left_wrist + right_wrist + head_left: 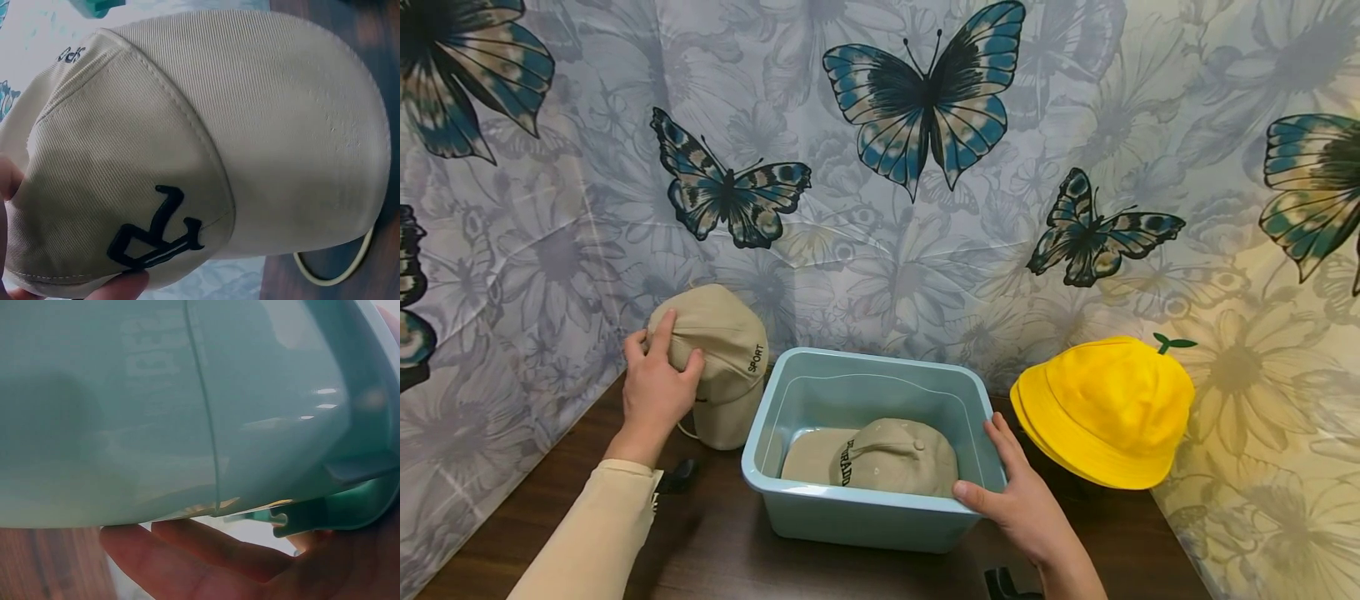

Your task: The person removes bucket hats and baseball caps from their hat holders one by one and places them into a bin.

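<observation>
My left hand (658, 383) grips the crown of a beige baseball cap (726, 333) at the left, whose brim points down towards the table. Dark "SPORT" lettering marks its side, and a large dark letter shows up close on the cap (156, 231) in the left wrist view. At the right corner of a light blue plastic bin (865, 521), my right hand (1022, 500) holds the rim, thumb on top and fingers along the outer wall (156, 425). Inside the bin lies a second beige cap (902, 454) with dark lettering, its brim to the left.
A yellow bucket hat (1112, 408) with a green sprout on top sits right of the bin; what supports it is hidden. Everything stands on a dark wooden table (715, 550). Behind hangs a butterfly-patterned cloth (880, 250). A pale cord loop (337, 278) shows beneath the left cap's brim.
</observation>
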`<action>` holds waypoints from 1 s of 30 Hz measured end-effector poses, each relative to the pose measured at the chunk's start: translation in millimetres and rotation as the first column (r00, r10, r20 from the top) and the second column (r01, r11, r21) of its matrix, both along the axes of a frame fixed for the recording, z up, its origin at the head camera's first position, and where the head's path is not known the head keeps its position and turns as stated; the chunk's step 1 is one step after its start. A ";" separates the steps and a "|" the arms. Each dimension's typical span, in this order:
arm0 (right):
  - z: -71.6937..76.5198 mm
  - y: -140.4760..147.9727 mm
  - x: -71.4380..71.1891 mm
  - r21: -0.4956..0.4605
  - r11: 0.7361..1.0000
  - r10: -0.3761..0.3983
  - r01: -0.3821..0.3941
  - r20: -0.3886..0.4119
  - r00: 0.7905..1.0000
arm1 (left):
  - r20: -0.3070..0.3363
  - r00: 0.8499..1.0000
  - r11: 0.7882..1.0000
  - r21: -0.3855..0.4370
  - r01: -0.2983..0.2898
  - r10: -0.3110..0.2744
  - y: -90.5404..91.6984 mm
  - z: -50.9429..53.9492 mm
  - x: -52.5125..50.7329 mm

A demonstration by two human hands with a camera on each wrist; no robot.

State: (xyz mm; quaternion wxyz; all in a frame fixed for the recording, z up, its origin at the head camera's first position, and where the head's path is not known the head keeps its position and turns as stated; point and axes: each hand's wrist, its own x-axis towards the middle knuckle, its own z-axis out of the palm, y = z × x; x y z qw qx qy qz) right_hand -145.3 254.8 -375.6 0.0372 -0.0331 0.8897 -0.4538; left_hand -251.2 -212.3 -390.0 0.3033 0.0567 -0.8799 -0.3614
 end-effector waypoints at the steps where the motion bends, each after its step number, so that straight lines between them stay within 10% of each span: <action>1: -0.1 0.0 0.1 -0.001 1.000 0.000 0.000 0.001 1.000 | 0.006 1.000 1.000 0.009 -0.001 0.001 -1.7 1.3 0.2; 30: -1.6 0.8 1.1 -0.023 1.000 0.005 -0.005 -0.002 1.000 | 0.146 0.971 0.982 0.030 0.188 -0.191 -73.5 71.1 -3.3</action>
